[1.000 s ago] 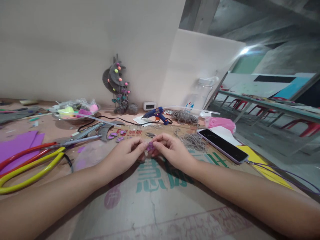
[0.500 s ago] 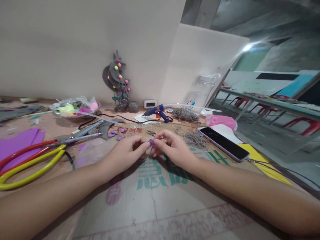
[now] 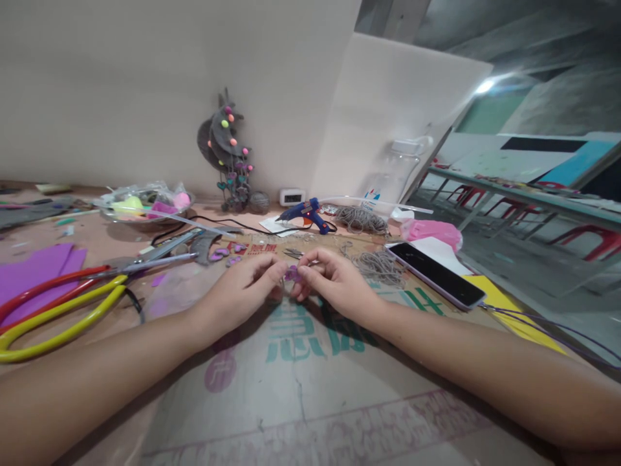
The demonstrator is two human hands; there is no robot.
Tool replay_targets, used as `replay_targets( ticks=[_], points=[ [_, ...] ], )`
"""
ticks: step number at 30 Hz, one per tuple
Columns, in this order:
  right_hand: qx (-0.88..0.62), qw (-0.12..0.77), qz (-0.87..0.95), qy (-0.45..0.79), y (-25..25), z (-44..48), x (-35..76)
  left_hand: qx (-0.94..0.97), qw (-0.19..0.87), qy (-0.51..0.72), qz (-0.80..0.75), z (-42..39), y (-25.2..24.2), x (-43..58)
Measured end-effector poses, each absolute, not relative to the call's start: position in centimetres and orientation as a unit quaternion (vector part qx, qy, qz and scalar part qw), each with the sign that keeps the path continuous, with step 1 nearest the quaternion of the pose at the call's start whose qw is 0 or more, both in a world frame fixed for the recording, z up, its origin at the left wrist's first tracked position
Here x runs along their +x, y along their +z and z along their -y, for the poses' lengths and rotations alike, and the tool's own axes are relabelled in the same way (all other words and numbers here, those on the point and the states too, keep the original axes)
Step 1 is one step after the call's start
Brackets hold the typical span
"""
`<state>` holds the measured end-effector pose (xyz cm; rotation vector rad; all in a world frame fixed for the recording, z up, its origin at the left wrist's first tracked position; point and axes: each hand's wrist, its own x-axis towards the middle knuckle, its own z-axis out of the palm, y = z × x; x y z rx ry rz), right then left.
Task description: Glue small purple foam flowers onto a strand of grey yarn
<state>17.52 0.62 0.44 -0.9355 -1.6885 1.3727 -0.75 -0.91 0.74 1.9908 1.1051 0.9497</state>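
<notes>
Between my two hands, above a printed cardboard sheet [image 3: 272, 401], is a small purple felt piece [image 3: 292, 273]; its exact shape is too small to make out. My left hand [image 3: 255, 278] pinches its left side between thumb and fingers. From the other side, my right hand [image 3: 334, 278] grips it with thumb and forefinger. Just beyond the fingertips lie the metal tips of a small tool [image 3: 292, 253], partly hidden. Several purple-and-grey felt pieces [image 3: 220, 254] rest past my left hand. Loose grey cord [image 3: 381, 268] lies beyond my right hand.
A blue glue gun [image 3: 306, 215] stands behind the hands, near a small digital clock [image 3: 292, 197]. Red-and-yellow-handled scissors [image 3: 63, 330] and purple felt sheets [image 3: 36, 275] lie left. A phone [image 3: 436, 275] is right, a clear bottle [image 3: 400, 178] behind. A grey moon ornament [image 3: 226, 149] leans on the wall.
My hands have drawn slightly apart, and more of the purple felt piece shows between the fingertips. The camera view has shifted slightly.
</notes>
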Motion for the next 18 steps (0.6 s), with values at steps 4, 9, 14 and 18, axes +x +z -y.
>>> replay_targets(
  ticks=[4, 9, 14, 18],
  points=[
    [-0.369, 0.375, 0.668, 0.526, 0.51, -0.54, 17.43, 0.772, 0.286, 0.364, -0.436, 0.77, 0.77, -0.79],
    [-0.373, 0.384, 0.671, 0.512, 0.36, -0.69, 17.44, 0.771, 0.286, 0.346, -0.452, 0.66, 0.71, -0.69],
    [-0.375, 0.388, 0.675, 0.503, 0.18, -0.88, 17.61, 0.792, 0.278, 0.33, -0.431, 0.74, 0.68, -0.62],
    [-0.372, 0.39, 0.67, 0.51, 0.22, -0.85, 17.63, 0.794, 0.287, 0.322, -0.428, 0.84, 0.73, -0.57]
  ],
)
